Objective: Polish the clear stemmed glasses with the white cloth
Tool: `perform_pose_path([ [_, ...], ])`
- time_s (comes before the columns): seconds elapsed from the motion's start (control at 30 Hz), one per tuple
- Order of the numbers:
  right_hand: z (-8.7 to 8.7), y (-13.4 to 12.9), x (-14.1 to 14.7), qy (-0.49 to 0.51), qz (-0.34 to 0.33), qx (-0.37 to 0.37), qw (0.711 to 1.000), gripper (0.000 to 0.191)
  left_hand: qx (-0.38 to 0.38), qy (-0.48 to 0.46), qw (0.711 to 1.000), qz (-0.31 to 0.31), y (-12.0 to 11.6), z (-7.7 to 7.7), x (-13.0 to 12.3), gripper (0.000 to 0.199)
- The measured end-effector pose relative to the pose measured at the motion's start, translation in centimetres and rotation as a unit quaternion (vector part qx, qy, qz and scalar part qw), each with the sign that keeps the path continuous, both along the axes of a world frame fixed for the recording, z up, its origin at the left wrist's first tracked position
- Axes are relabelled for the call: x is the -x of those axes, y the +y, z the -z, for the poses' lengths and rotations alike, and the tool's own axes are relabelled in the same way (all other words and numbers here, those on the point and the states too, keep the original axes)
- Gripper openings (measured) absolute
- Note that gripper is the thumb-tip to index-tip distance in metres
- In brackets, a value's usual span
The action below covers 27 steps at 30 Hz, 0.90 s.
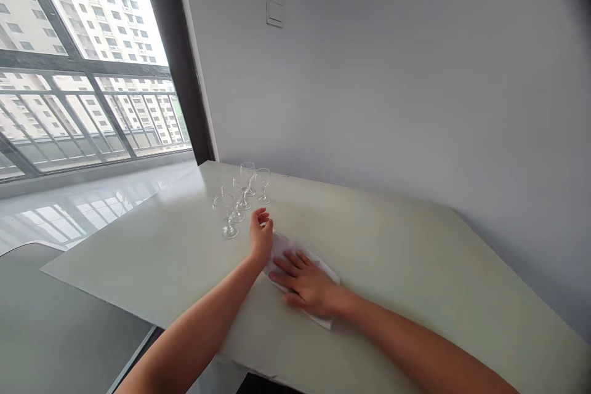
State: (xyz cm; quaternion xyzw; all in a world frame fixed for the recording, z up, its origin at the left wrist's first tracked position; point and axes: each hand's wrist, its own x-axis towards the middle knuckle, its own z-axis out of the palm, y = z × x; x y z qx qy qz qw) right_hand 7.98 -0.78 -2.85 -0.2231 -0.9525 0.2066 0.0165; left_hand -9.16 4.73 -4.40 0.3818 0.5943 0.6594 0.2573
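From afar, I spread my right fingers [287, 265], ungripping, on the white cloth [281, 247]; my left fingers [261, 211] curl loosely, apparently empty, beside it. Stemmed glasses [229, 231] stand beyond the cloth's left end. Flat-palmed pressing appears underway; sliding it glassward calls for care.

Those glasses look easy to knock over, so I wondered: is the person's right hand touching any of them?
No, the right hand lies flat on the white cloth.

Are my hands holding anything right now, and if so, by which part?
Nothing looks gripped: the right hand lies flat on the white cloth, the left hand looks empty.
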Motion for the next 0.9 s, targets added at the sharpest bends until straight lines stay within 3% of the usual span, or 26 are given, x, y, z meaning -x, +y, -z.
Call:
perform_pose_path([
  [0.23, 0.4, -4.2, -3.5, 0.103, 0.032, 0.028, 0.994, 0.04, 0.054, -0.067, 0.996, 0.011, 0.1, 0.6, -0.2, 0.03],
  [0.37, 1.0, -4.2, -4.1, 0.21, 0.071, 0.076, 0.972, 0.04, 0.058, -0.077, 0.995, 0.007, 0.0, 0.5, -0.2, 0.032],
  [0.53, 1.0, -3.8, -4.5, 0.244, 0.135, 0.104, 0.955, 0.026, 0.076, -0.102, 0.992, -0.022, 0.8, 0.4, 0.3, 0.035],
  [0.77, 0.5, -4.3, -4.6, 0.185, 0.063, 0.02, 0.981, 0.025, 0.131, -0.114, 0.983, -0.056, 6.0, -0.4, 1.5, 0.054],
  [0.9, 0.3, -4.5, -4.8, 0.139, 0.055, -0.019, 0.989, 0.04, 0.148, -0.095, 0.982, -0.067, 9.5, -0.7, 1.6, 0.069],
])
